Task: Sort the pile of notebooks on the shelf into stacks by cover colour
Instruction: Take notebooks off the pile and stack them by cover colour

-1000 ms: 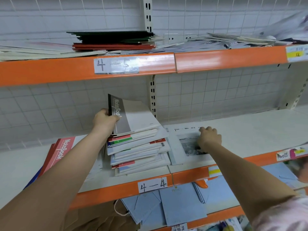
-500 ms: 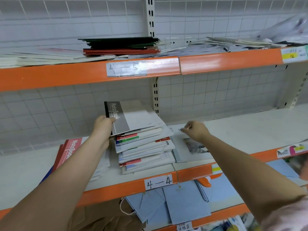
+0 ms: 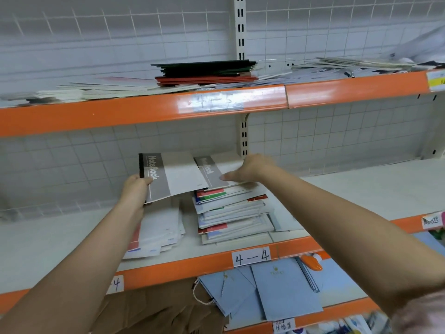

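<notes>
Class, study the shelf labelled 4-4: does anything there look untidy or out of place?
Yes. The pile under the right hand is ragged: notebooks lie at different angles with edges and corners jutting out, and red, green, blue and grey covers are mixed. The left hand holds a grey notebook tilted.

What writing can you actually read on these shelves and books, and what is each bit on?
"NoteBook": grey band of the lifted grey notebook that the left hand grips.
"NoteBook", blurred: grey notebook atop the pile, under the right hand.
"4—4": white label on the orange shelf edge.
"4": partial label at the left.
"PRINCE", faint: blue paper bag.
Unreadable: upper shelf label, yellow tag, right sticker, bottom handwritten label.
</notes>
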`<state>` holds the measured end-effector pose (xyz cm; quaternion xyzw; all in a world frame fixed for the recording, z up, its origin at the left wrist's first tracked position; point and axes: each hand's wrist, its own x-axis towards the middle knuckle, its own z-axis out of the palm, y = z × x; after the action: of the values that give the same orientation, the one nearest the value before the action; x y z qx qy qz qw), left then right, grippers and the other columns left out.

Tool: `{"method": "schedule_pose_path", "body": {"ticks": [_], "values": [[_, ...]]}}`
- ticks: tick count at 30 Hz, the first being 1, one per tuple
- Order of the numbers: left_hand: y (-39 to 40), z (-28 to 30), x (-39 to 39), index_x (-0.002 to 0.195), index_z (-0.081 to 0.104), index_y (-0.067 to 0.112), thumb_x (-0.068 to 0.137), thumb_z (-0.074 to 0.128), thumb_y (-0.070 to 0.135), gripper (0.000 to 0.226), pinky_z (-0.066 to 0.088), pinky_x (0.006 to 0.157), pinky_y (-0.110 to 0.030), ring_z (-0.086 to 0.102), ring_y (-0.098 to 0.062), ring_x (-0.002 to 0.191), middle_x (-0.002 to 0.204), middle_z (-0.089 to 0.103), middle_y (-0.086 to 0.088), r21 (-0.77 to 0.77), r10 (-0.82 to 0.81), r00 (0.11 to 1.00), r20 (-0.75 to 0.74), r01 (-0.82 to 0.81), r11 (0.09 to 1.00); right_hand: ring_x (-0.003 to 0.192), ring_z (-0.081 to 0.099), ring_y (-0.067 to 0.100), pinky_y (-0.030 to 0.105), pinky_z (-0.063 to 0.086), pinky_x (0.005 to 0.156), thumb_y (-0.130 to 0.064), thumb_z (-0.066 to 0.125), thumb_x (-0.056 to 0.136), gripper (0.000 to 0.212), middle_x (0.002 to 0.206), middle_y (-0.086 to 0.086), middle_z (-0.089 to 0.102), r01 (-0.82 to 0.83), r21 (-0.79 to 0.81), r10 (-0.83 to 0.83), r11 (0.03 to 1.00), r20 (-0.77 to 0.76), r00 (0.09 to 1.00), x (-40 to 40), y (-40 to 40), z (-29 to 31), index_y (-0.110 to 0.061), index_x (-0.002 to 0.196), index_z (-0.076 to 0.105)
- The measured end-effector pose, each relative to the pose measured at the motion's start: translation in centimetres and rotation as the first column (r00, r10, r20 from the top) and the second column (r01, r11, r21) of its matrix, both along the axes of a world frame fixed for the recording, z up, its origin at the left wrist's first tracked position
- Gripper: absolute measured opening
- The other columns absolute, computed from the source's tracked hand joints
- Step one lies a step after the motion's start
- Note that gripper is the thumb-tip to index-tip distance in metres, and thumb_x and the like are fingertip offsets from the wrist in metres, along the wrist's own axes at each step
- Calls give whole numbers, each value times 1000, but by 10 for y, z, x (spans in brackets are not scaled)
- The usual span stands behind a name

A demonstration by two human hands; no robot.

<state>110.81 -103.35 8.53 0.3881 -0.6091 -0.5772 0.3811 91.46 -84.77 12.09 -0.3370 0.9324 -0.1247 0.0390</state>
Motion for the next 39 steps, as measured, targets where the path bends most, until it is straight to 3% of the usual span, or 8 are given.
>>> {"method": "schedule_pose_path", "body": {"ticks": [7, 12, 18, 24, 27, 31, 34, 39], "values": [[-31, -48, 40, 96, 61, 6, 86, 50, 5, 15, 49, 87, -45, 62, -40, 97, 99, 64, -22, -105, 139, 944, 300, -112, 988, 123, 50, 31, 37, 43, 94, -66, 61, 77, 85, 138, 10, 51, 67, -17, -65, 998, 104, 992, 1, 0, 4, -8, 136, 46], [-29, -63, 50, 114, 53, 9, 87, 56, 25, 31, 44, 76, -37, 57, -35, 96, 111, 59, -15, -367, 317, 586, 746, -36, 930, 100, 58, 27, 31, 46, 80, -39, 68, 85, 39, 94, 9, 55, 108, -105, -89, 989, 167, 982, -4, -5, 12, -3, 84, 53], [-27, -61, 42, 128, 46, 7, 83, 65, 37, 57, 38, 96, -40, 44, -31, 121, 131, 42, -15, -508, 481, 391, 784, -41, 861, 76, 54, 24, 23, 38, 49, -12, 58, 88, 29, 76, 7, 54, 211, -209, -199, 955, 80, 977, -8, 3, 14, -10, 64, 43], [-3, -38, 2, 116, 59, 9, 93, 49, 43, 42, 40, 79, -34, 55, -32, 109, 118, 60, -14, -535, 274, 768, 579, 104, 838, 85, 55, 29, 29, 41, 67, -3, 42, 94, 21, 104, 19, 60, 194, -426, -164, 884, 107, 981, 4, -1, 9, 3, 105, 59], [23, -10, -21, 100, 63, 13, 95, 46, 49, 40, 43, 70, -31, 61, -24, 88, 95, 67, -7, -262, -93, 937, 337, 189, 947, 81, 54, 28, 29, 44, 56, -1, 40, 95, 29, 104, 20, 58, 240, -623, 38, 745, 398, 916, 15, -9, 16, 6, 121, 51], [41, 18, -36, 95, 62, 15, 97, 50, 32, 21, 46, 57, -25, 62, -17, 72, 86, 69, -4, 75, -308, 951, -36, 310, 948, 72, 58, 18, 23, 49, 55, -8, 44, 97, 42, 97, 10, 56, 303, -683, 259, 665, 591, 764, 32, -13, 15, -1, 138, 37], [34, 25, -32, 87, 55, 11, 95, 44, 1, 16, 51, 63, -30, 61, -19, 74, 90, 64, -10, 74, -240, 960, -143, 252, 965, 78, 58, 20, 31, 51, 71, -17, 49, 97, 34, 103, 14, 59, 168, -641, 233, 749, 492, 839, 28, -21, 9, -3, 127, 50], [-4, 11, 4, 97, 58, 6, 91, 45, 2, 15, 46, 74, -36, 60, -27, 82, 99, 61, -17, 21, -74, 996, 58, 73, 997, 98, 58, 25, 33, 47, 80, -52, 60, 85, 57, 120, 10, 62, 73, -268, -49, 961, 93, 994, -1, -10, -2, -7, 121, 55]]}}
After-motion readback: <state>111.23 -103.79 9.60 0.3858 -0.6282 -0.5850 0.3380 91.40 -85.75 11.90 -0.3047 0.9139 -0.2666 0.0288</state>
